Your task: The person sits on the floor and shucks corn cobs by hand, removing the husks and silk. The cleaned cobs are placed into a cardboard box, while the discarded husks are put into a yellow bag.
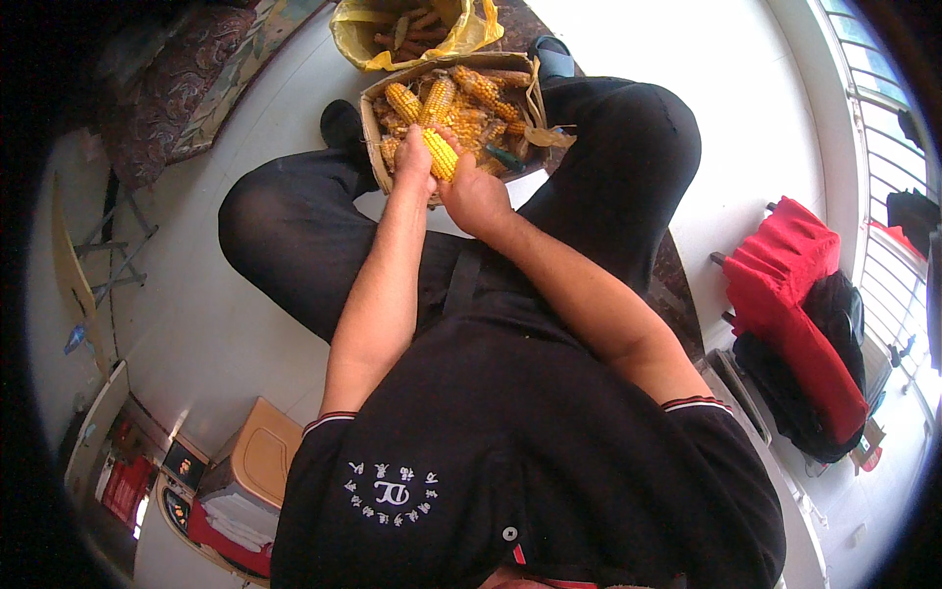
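Observation:
Both of my hands are together over the near side of a cardboard box [370,140] between my knees. A yellow corn cob [440,154], its kernels in tight rows, is held between them. My left hand [414,158] grips it from the left, with fingers partly hidden behind the cob. On the right, my right hand [478,197] closes over the near end with the thumb side against the kernels. Several more corn cobs [439,99] lie heaped in the box. A dark green object [505,157], perhaps a tool handle, rests among them near my right hand.
Behind the box stands a container lined with a yellow plastic bag [352,37], with several stripped cobs [419,33] inside. A dry husk [550,137] hangs over the box's right edge. At the right, red cloth [784,258] drapes over furniture. A brown-lidded bin [268,449] stands at lower left.

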A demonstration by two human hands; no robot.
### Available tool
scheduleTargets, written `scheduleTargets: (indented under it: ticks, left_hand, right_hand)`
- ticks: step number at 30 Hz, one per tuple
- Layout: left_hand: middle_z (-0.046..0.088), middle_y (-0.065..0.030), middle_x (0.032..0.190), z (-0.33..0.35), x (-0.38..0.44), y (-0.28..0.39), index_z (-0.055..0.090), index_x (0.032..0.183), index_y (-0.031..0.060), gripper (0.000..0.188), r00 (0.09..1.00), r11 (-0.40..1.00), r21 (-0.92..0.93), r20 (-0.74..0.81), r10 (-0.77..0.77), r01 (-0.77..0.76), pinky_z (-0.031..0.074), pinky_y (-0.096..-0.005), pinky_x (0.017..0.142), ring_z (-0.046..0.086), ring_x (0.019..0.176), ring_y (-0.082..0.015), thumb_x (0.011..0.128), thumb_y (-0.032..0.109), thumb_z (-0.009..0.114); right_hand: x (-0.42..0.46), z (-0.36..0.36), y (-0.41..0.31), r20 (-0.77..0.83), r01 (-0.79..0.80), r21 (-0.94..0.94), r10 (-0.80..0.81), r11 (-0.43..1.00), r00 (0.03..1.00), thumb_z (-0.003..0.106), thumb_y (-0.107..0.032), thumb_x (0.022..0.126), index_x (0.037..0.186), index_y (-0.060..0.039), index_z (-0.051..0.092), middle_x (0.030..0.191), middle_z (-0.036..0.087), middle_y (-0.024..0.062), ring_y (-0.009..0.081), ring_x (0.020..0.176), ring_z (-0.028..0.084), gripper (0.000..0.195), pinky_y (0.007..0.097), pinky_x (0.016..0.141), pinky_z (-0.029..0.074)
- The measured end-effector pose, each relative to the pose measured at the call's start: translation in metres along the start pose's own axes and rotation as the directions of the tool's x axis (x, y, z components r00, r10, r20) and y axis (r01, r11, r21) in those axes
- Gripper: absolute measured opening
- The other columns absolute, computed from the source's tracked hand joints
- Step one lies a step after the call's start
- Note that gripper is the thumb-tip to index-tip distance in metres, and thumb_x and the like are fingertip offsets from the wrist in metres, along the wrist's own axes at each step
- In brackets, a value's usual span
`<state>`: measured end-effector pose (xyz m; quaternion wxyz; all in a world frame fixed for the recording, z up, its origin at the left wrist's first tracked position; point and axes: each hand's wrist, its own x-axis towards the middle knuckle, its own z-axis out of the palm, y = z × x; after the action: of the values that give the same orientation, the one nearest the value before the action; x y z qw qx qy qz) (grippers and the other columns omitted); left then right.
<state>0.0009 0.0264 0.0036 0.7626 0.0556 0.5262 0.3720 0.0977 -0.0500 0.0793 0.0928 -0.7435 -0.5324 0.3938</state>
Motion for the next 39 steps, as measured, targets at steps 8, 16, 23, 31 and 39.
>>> scheduleTargets:
  ticks: [8, 16, 23, 31, 39]
  left_hand:
    - [0.063, -0.0128, 0.088, 0.003, -0.004, -0.002, 0.054, 0.108, 0.0045, 0.043, 0.997, 0.999, -0.034, 0.069, 0.038, -0.036, 0.055, -0.0405, 0.074, 0.063, 0.078, -0.0255, 0.103, 0.039, 0.029]
    - [0.063, -0.0116, 0.084, 0.0, 0.001, -0.004, 0.054, 0.102, 0.0054, 0.042, 0.999, 0.997, 0.065, 0.029, 0.026, -0.028, 0.054, -0.0399, 0.072, 0.063, 0.075, -0.025, 0.102, 0.041, 0.031]
    - [0.064, -0.0129, 0.084, -0.012, 0.009, -0.006, 0.056, 0.103, 0.004, 0.048, 0.997, 1.0, -0.017, 0.083, 0.003, -0.001, 0.055, -0.0404, 0.073, 0.064, 0.076, -0.0264, 0.102, 0.045, 0.031]
    - [0.062, -0.0123, 0.112, 0.014, -0.023, -0.005, 0.048, 0.129, 0.003, 0.066, 0.996, 0.969, 0.245, -0.077, 0.038, -0.018, 0.053, -0.0367, 0.082, 0.063, 0.096, -0.026, 0.098, 0.059, 0.033]
    - [0.06, -0.0099, 0.118, -0.004, -0.02, 0.003, 0.052, 0.129, 0.0076, 0.062, 0.999, 0.986, 0.161, -0.027, 0.04, -0.035, 0.051, -0.0358, 0.083, 0.059, 0.101, -0.0212, 0.098, 0.058, 0.036]
  right_hand:
    - [0.001, -0.002, 0.001, -0.023, -0.009, 0.092, 0.011, 0.996, 1.0, 0.059, -0.03, 0.087, 0.102, 0.0059, 0.044, 0.078, 0.063, 0.032, 0.0476, 0.077, 0.063, 0.041, 0.0548, 0.069, 0.05]
    - [0.001, 0.002, 0.005, -0.038, 0.049, 0.082, -0.046, 0.995, 0.998, 0.06, -0.03, 0.087, 0.102, 0.0063, 0.044, 0.077, 0.064, 0.0296, 0.0448, 0.076, 0.065, 0.042, 0.0533, 0.069, 0.052]
    - [0.004, 0.005, 0.006, -0.009, 0.03, 0.084, -0.029, 0.996, 1.0, 0.058, -0.031, 0.088, 0.102, 0.0051, 0.044, 0.078, 0.064, 0.0301, 0.0456, 0.077, 0.065, 0.041, 0.054, 0.071, 0.051]
    - [0.002, -0.009, 0.002, -0.049, -0.045, 0.032, 0.046, 0.998, 0.998, 0.062, -0.031, 0.086, 0.099, 0.0048, 0.046, 0.076, 0.063, 0.0306, 0.0467, 0.075, 0.064, 0.041, 0.0538, 0.068, 0.051]
    - [0.003, -0.019, -0.003, -0.11, 0.181, 0.135, -0.166, 0.974, 0.98, 0.064, -0.031, 0.087, 0.103, 0.0048, 0.05, 0.091, 0.063, 0.0305, 0.0442, 0.089, 0.063, 0.042, 0.0478, 0.078, 0.05]
